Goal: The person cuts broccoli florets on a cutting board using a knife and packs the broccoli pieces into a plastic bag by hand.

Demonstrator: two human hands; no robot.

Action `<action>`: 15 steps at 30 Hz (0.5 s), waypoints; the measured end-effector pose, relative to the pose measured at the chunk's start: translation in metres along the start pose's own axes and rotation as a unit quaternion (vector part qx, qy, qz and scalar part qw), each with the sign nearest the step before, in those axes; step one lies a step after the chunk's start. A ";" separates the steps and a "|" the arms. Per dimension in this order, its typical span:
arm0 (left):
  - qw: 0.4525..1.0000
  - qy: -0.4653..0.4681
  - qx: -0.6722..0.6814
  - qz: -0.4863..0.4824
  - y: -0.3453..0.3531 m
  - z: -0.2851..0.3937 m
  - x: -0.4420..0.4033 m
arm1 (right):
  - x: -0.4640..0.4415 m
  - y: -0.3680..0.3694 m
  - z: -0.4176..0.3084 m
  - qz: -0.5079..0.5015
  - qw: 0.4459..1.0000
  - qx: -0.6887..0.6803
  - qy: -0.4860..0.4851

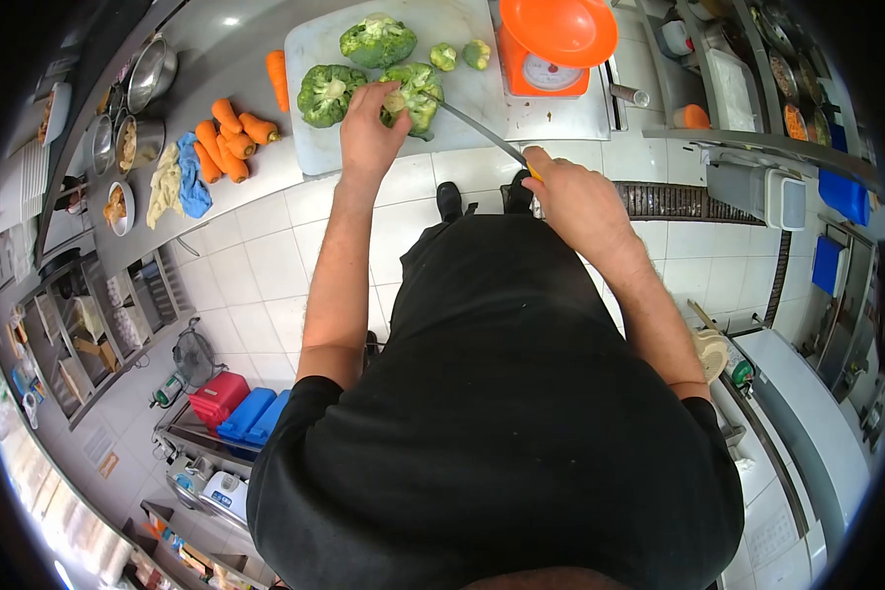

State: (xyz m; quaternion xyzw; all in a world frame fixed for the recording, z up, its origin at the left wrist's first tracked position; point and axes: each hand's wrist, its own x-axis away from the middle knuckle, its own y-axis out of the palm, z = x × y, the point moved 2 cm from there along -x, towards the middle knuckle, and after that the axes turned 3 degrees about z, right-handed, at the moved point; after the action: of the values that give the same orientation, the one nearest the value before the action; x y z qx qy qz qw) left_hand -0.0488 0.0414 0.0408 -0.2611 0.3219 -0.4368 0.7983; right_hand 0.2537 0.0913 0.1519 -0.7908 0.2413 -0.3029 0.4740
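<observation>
My right hand (582, 202) is wrapped round the yellow handle of a long knife (484, 129), whose tip reaches a broccoli head (418, 87) on the white cutting board (315, 152). Fingers of my left hand (374, 128) are curled on the left side of that same head. Just left of it lies a second broccoli head (323, 96), and a third (378, 41) sits above. Two small florets (443, 56) rest on the board to the right.
An orange scale (544, 71) with a round pan stands right of the board. Carrots (234, 143), a blue cloth (193, 177), a yellowish cloth (165, 187) and metal bowls (152, 74) are on the steel counter at left. One carrot (277, 79) touches the board's left edge.
</observation>
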 end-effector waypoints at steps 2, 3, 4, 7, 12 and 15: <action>1.000 -0.013 -0.016 0.003 0.001 0.000 0.000 | 0.001 0.002 -0.002 0.015 1.000 0.011 -0.002; 0.999 -0.027 -0.023 0.004 0.003 0.004 -0.001 | 0.000 0.003 -0.005 0.018 1.000 0.021 -0.001; 0.999 -0.042 -0.030 0.005 0.006 0.008 -0.002 | 0.000 0.005 -0.006 0.021 0.999 0.030 0.001; 0.994 -0.024 -0.104 0.023 0.012 0.023 -0.003 | -0.002 0.012 -0.003 0.025 0.999 0.023 0.013; 0.992 -0.033 -0.118 0.026 0.018 0.029 -0.007 | -0.006 0.010 0.001 0.020 0.999 0.005 0.050; 0.994 -0.058 -0.086 0.022 0.015 0.023 -0.008 | -0.007 0.012 0.009 0.033 0.998 -0.016 0.055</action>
State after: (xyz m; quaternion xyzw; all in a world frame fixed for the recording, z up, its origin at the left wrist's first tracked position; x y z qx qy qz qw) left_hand -0.0268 0.0590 0.0475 -0.3467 0.3170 -0.3735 0.7999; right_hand 0.2537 0.0965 0.1360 -0.7721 0.2972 -0.3262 0.4572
